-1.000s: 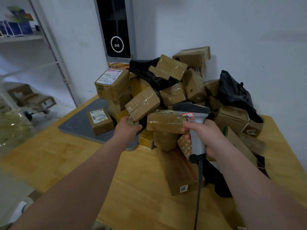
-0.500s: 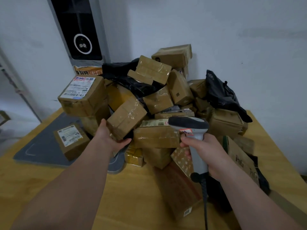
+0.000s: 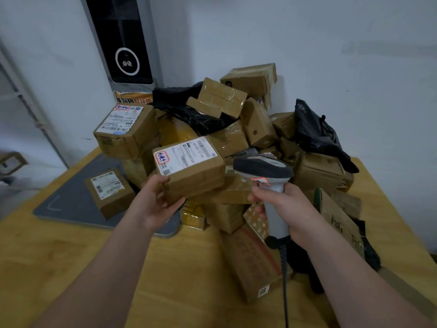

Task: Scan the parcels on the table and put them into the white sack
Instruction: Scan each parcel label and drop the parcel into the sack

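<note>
A heap of brown taped cardboard parcels point(image 3: 236, 107) and black plastic bags covers the back of the wooden table point(image 3: 71, 252). My left hand point(image 3: 153, 204) grips the near left corner of one brown parcel point(image 3: 196, 178), lifted in front of the heap with its white shipping label facing up. My right hand point(image 3: 290, 209) holds the grey handle of a barcode scanner point(image 3: 264, 171), whose dark head sits just right of the held parcel. The scanner's cable hangs down toward the table's near edge. The white sack is out of view.
A grey mat point(image 3: 71, 202) lies on the table's left side with a small labelled parcel point(image 3: 108, 190) on it. A larger labelled box point(image 3: 125, 129) tops the heap's left. A long flat parcel point(image 3: 255, 263) lies near my right arm. A dark wall panel point(image 3: 123, 39) stands behind.
My left hand has pulled the parcel out of the heap and turned it over, so its white label now faces up. The scanner hand has stayed almost still.
</note>
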Demonstrator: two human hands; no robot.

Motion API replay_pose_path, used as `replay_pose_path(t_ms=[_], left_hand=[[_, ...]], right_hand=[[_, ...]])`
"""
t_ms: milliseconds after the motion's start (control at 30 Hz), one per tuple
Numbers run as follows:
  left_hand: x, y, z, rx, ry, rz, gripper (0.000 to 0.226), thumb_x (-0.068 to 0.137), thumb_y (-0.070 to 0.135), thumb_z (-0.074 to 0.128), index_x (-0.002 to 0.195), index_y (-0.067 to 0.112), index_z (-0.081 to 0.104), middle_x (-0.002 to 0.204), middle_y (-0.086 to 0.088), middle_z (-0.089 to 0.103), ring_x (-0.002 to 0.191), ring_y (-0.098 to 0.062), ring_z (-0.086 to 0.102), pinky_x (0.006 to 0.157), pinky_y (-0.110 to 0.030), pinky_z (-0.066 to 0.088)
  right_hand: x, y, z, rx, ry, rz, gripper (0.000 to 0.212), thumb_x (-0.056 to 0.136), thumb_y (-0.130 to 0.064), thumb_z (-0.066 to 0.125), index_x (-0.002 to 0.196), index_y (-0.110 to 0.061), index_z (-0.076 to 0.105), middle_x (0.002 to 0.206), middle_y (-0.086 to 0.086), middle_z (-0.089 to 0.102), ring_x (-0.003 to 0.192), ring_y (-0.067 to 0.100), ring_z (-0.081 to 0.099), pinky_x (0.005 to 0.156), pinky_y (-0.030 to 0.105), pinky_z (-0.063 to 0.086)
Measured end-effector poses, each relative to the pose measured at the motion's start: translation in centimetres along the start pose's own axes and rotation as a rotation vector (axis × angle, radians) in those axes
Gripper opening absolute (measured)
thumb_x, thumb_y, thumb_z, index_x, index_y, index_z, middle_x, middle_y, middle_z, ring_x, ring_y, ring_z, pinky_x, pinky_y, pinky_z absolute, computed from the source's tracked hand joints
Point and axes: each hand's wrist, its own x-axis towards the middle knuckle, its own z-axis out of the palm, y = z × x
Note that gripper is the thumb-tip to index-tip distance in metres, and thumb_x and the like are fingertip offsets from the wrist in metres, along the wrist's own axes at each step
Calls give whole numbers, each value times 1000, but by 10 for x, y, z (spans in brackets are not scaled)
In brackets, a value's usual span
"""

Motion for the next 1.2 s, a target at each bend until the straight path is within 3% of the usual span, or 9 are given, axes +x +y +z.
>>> replay_pose_path(t_ms=[133, 267, 433, 533, 833, 1033, 1200], left_hand=[[-31, -17, -19, 77, 11, 56, 32, 93, 9, 52, 125, 11, 55, 125, -11, 55, 114, -27, 54, 86, -40, 52], [-60, -38, -39, 146, 101, 92, 16, 93, 6, 51, 104, 9, 63, 109, -10, 59, 101, -23, 58, 76, -37, 58], [-86, -57, -59, 330, 295, 100, 7, 93, 14, 57, 95, 13, 63, 91, -6, 52, 90, -23, 54, 93, -52, 50], [-100, -67, -66, 362, 348, 107, 5, 92, 15, 57, 94, 14, 62, 86, -5, 53, 85, -21, 55, 91, -51, 50], [-138, -87, -93, 290, 481, 91, 8, 91, 20, 56, 94, 15, 62, 88, -5, 53, 87, -21, 52, 92, -51, 50], [-162, -92, -116, 255, 538, 91, 13, 91, 22, 57, 98, 13, 63, 95, -8, 56, 91, -23, 55, 92, -51, 51], [-176, -90, -131, 204, 544, 99, 9, 92, 20, 56, 92, 12, 61, 86, -7, 53, 83, -21, 54, 91, -50, 50]], right_hand=[[-14, -1, -1, 7, -125, -18, 21, 87, -24, 70, 104, -14, 67, 84, 5, 72, 63, 12, 60, 59, 27, 48], [-28, 0, 1, -72, -224, -60, 17, 87, -25, 70, 97, -12, 67, 72, 4, 66, 55, 11, 56, 54, 25, 46], [-42, 8, -2, -228, -338, -44, 11, 85, -22, 72, 90, -13, 69, 65, 5, 63, 56, 14, 56, 53, 26, 47], [-47, 19, -4, -312, -371, -28, 7, 84, -22, 74, 85, -18, 69, 60, 2, 62, 53, 14, 55, 52, 25, 47], [-65, 48, -9, -477, -501, -2, 18, 80, -20, 77, 97, -18, 69, 58, -4, 62, 55, 7, 59, 54, 20, 49], [-79, 64, 3, -576, -591, -26, 9, 79, -19, 78, 83, -17, 70, 48, -12, 60, 45, -3, 55, 49, 16, 44], [-89, 65, 15, -656, -615, -107, 14, 77, -23, 80, 79, -31, 69, 55, -20, 64, 53, -5, 59, 52, 17, 45]])
